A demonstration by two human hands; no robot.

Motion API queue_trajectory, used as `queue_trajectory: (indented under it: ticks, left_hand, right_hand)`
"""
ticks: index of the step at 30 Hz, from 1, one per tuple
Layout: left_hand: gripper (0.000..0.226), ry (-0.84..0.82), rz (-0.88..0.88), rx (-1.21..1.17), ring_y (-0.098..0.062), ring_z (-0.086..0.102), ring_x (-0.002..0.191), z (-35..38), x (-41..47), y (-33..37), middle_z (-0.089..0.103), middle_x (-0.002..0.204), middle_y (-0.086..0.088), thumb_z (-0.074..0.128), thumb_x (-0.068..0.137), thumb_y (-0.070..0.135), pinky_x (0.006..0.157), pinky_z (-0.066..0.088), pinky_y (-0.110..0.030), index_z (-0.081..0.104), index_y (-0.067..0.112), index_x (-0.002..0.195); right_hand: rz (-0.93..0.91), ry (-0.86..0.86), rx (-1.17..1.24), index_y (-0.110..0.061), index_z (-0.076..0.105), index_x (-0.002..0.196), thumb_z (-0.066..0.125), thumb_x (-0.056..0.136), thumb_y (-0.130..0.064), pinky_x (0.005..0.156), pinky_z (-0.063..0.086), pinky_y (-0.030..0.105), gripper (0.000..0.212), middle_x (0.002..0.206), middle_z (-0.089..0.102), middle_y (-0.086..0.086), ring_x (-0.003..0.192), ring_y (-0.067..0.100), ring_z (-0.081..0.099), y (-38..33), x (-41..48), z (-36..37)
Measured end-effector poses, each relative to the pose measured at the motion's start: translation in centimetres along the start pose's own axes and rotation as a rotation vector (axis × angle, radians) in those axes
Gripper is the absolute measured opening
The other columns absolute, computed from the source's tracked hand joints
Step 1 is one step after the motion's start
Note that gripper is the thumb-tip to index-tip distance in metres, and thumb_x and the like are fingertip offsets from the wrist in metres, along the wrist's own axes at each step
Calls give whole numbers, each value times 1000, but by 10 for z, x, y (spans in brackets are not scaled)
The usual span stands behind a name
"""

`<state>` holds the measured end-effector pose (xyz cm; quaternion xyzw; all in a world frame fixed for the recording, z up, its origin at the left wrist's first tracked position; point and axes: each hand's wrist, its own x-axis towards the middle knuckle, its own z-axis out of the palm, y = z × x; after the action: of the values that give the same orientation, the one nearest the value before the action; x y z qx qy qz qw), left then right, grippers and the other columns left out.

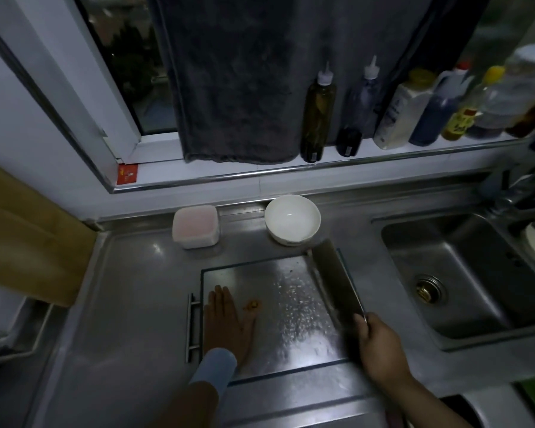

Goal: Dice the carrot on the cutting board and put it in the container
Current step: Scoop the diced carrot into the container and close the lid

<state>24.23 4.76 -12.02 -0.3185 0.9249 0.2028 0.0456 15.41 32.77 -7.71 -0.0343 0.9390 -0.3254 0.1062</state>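
Broadly, the steel worktop (130,304) carries a shiny cutting board (284,273) beside the sink (464,288). The left hand (226,319) lies flat on the board's left part, fingers straight and together. The right hand (380,347) grips a cleaver (334,279), its blade over the board's right edge. Behind the board stand a white bowl (292,219) and a lidded container (195,227). A few small carrot bits (252,304) lie on the board just beside the left thumb.

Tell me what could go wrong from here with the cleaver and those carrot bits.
The left hand lies flat on the cutting board with the carrot bits beside its thumb; a chop there with the cleaver in the right hand could catch fingers. The bits are few and the metal board looks slick, so they may scatter. The square container seems lidded and would need opening first.
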Motion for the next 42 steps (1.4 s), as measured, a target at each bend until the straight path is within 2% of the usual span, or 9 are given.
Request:
queue_trajectory:
  ticks: [2, 8, 12, 22, 26, 32, 34, 38, 42]
  left_hand:
    - [105, -21, 46, 96, -23, -15, 144, 5, 1, 1, -15, 157, -7, -15, 72, 79, 117, -9, -37, -9, 8, 150]
    - [92, -45, 114, 71, -19, -16, 144, 11, 6, 11, -14, 158, -6, 0, 78, 66, 117, -10, -34, -9, 8, 150]
    - [82, -26, 123, -25, -16, -16, 144, 13, 9, 15, -16, 157, -4, 20, 91, 57, 117, -10, -33, -12, 10, 150]
    - [69, -45, 47, -574, -15, -2, 145, 0, 3, -1, 3, 158, 7, 37, 99, 40, 115, 4, -33, -7, 31, 150]
    - [70, 120, 88, -305, -19, 2, 146, -7, 17, -15, 4, 159, -1, 39, 97, 38, 118, 3, -33, 1, 17, 152]
    - [85, 14, 114, -51, -19, -13, 145, 3, 19, -9, -10, 158, -6, 6, 85, 61, 116, -12, -32, -3, 8, 151]
    - [82, 11, 183, -12, -19, -13, 144, 10, 15, -6, -10, 158, -7, 11, 88, 59, 114, -15, -29, -1, 7, 151]
    - [68, -56, 269, -275, -17, 0, 145, 14, -5, 9, -1, 158, 4, 37, 99, 37, 114, -2, -23, 0, 18, 152]
    - [60, 44, 115, -567, -8, 4, 142, 2, -17, 2, 11, 151, 18, 31, 99, 40, 112, 8, -26, 3, 33, 151]
  right_hand:
    - [107, -2, 46, -19, 49, 71, 47, 102, -25, 64, 34, 31, 31, 65, 53, -1, 75, 34, 62, 6, 0, 2]
    - [276, -77, 90, -13, 42, 68, 58, 97, -28, 66, 35, 32, 36, 67, 57, 9, 82, 37, 62, 1, 10, 17]
    - [237, -137, 64, -8, 48, 78, 59, 96, -32, 65, 34, 29, 32, 85, 67, 21, 87, 36, 64, -27, 4, 37]
    - [88, -263, 94, -15, 63, 92, 54, 98, -35, 69, 36, 25, 22, 92, 72, 9, 92, 26, 65, -80, -48, 96]
    - [160, -128, 123, -22, 45, 64, 54, 99, -33, 65, 33, 27, 37, 78, 68, 12, 79, 29, 63, -66, -40, 69]
    - [375, -11, 147, -7, 53, 71, 60, 96, -33, 66, 33, 33, 37, 63, 55, 6, 70, 31, 56, -17, -13, 21]
    - [403, 7, 147, -12, 47, 68, 64, 93, -34, 61, 32, 33, 37, 61, 52, 2, 61, 23, 48, -11, -13, 17]
    - [347, -85, 112, -15, 46, 67, 66, 91, -34, 58, 39, 26, 37, 62, 52, -2, 63, 23, 56, -25, -23, 39]
    - [268, -165, 88, -15, 48, 71, 67, 89, -43, 68, 44, 31, 37, 76, 65, 8, 83, 32, 64, -53, -40, 81]
